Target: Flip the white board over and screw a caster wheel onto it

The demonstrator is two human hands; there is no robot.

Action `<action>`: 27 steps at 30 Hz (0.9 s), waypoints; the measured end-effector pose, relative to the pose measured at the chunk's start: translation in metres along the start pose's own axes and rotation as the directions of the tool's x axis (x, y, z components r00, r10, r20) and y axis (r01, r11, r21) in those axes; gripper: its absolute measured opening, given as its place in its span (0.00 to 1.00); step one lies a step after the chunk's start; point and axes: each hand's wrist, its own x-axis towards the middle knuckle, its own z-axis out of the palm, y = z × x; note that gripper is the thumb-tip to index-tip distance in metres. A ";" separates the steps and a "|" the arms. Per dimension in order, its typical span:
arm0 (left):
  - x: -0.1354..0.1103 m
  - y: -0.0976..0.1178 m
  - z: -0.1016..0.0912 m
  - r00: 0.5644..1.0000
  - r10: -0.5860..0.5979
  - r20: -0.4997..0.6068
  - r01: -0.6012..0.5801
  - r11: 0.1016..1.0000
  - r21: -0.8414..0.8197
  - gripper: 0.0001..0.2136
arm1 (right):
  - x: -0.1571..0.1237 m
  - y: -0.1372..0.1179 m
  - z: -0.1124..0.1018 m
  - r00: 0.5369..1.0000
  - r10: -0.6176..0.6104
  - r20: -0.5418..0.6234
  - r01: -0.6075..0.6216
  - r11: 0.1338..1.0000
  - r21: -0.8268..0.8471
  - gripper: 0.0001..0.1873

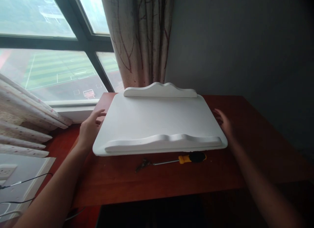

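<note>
A white wooden panel [157, 117] with rounded corners lies across the middle of the view. One white wavy-edged strip [160, 90] stands along its far side, and another wavy strip [164, 143] along its near side. My left hand [90, 126] is at the panel's left edge, fingers apart and pointing toward it. On the opposite side, my right hand [223, 123] has its fingers spread near the right edge. Whether either hand touches the panel I cannot tell; some fingertips are hidden by its edges. What supports the panel underneath is also hidden.
A screwdriver [188, 158] with a yellow and black handle lies before the panel, beside a small pile of screws or similar hardware [144, 164]. The reddish-brown desk [152, 185] ends at a front edge. A curtain [144, 38], window and wall stand behind; cables [26, 180] hang at left.
</note>
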 end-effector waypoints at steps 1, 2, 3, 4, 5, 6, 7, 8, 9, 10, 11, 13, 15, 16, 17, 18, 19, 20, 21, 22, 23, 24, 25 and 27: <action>-0.002 0.001 -0.001 0.996 0.089 0.010 -0.090 0.993 0.082 0.22 | -0.002 -0.001 -0.001 0.998 -0.059 0.031 0.060 0.997 -0.044 0.31; -0.004 0.002 -0.003 0.984 0.176 0.034 -0.179 0.975 0.130 0.22 | -0.004 -0.003 -0.001 0.989 -0.130 0.070 0.136 0.987 -0.081 0.31; -0.005 0.002 -0.003 0.966 0.252 0.056 -0.258 0.955 0.148 0.22 | -0.006 -0.006 -0.002 0.973 -0.203 0.110 0.214 0.971 -0.105 0.30; -0.007 0.002 -0.004 0.947 0.313 0.067 -0.319 0.936 0.147 0.21 | -0.007 -0.009 -0.003 0.952 -0.267 0.147 0.284 0.952 -0.111 0.28; -0.007 0.000 -0.004 0.931 0.358 0.067 -0.364 0.920 0.145 0.20 | -0.007 -0.011 -0.003 0.933 -0.316 0.171 0.337 0.936 -0.107 0.27; -0.008 -0.003 -0.003 0.920 0.388 0.058 -0.392 0.908 0.149 0.20 | -0.008 -0.013 -0.003 0.920 -0.348 0.180 0.369 0.924 -0.100 0.27; -0.007 -0.005 -0.003 0.912 0.407 0.047 -0.409 0.899 0.158 0.20 | -0.008 -0.015 -0.003 0.914 -0.366 0.176 0.386 0.917 -0.098 0.27; -0.007 -0.008 -0.002 0.907 0.419 0.045 -0.420 0.892 0.169 0.20 | -0.008 -0.015 -0.003 0.912 -0.376 0.166 0.394 0.914 -0.099 0.27; -0.006 -0.011 -0.001 0.904 0.424 0.047 -0.426 0.887 0.179 0.20 | -0.007 -0.015 -0.003 0.912 -0.378 0.159 0.396 0.912 -0.102 0.27; -0.006 -0.012 0.000 0.903 0.428 0.046 -0.428 0.884 0.188 0.20 | -0.007 -0.014 -0.003 0.913 -0.375 0.159 0.394 0.913 -0.107 0.27; -0.005 -0.013 0.000 0.902 0.430 0.042 -0.430 0.882 0.193 0.20 | -0.006 -0.013 -0.003 0.915 -0.369 0.163 0.389 0.914 -0.112 0.26; -0.005 -0.013 0.001 0.900 0.436 0.028 -0.433 0.880 0.196 0.19 | -0.004 -0.011 -0.003 0.918 -0.358 0.172 0.379 0.918 -0.113 0.26; -0.005 -0.010 0.002 0.899 0.438 0.008 -0.431 0.883 0.186 0.19 | -0.002 -0.009 -0.003 0.922 -0.348 0.168 0.368 0.923 -0.110 0.26; -0.006 -0.009 0.002 0.900 0.436 0.001 -0.429 0.886 0.177 0.19 | -0.001 -0.009 -0.002 0.925 -0.345 0.158 0.363 0.926 -0.105 0.26; -0.006 -0.009 0.002 0.901 0.435 -0.002 -0.428 0.888 0.168 0.19 | -0.001 -0.009 -0.002 0.928 -0.343 0.146 0.359 0.928 -0.099 0.26; -0.006 -0.008 0.002 0.900 0.437 0.001 -0.431 0.888 0.157 0.19 | -0.002 -0.010 -0.002 0.930 -0.340 0.136 0.354 0.930 -0.097 0.25; -0.007 -0.008 0.001 0.896 0.444 0.007 -0.440 0.886 0.143 0.19 | -0.004 -0.011 -0.001 0.932 -0.338 0.129 0.351 0.931 -0.097 0.25; -0.008 -0.007 0.000 0.891 0.454 0.016 -0.452 0.883 0.126 0.19 | -0.006 -0.013 -0.001 0.933 -0.337 0.124 0.349 0.932 -0.099 0.25; -0.009 -0.007 -0.001 0.885 0.466 0.020 -0.465 0.879 0.107 0.19 | -0.008 -0.016 -0.002 0.934 -0.338 0.120 0.350 0.931 -0.102 0.25; -0.010 -0.005 -0.003 0.878 0.478 0.018 -0.477 0.874 0.088 0.19 | -0.011 -0.020 -0.003 0.933 -0.342 0.112 0.353 0.930 -0.104 0.24; -0.012 -0.003 -0.005 0.873 0.487 0.010 -0.487 0.871 0.068 0.19 | -0.015 -0.025 -0.006 0.932 -0.348 0.102 0.358 0.928 -0.101 0.24; -0.013 0.001 -0.008 0.872 0.490 -0.010 -0.489 0.871 0.050 0.19 | -0.018 -0.032 -0.009 0.929 -0.360 0.089 0.367 0.926 -0.090 0.23; -0.015 0.005 -0.011 0.876 0.481 -0.039 -0.480 0.876 0.031 0.20 | -0.020 -0.039 -0.012 0.924 -0.375 0.074 0.380 0.922 -0.073 0.23; -0.016 0.015 -0.018 0.905 0.416 -0.084 -0.418 0.908 -0.003 0.22 | -0.022 -0.055 -0.022 0.919 -0.391 0.053 0.393 0.919 -0.025 0.22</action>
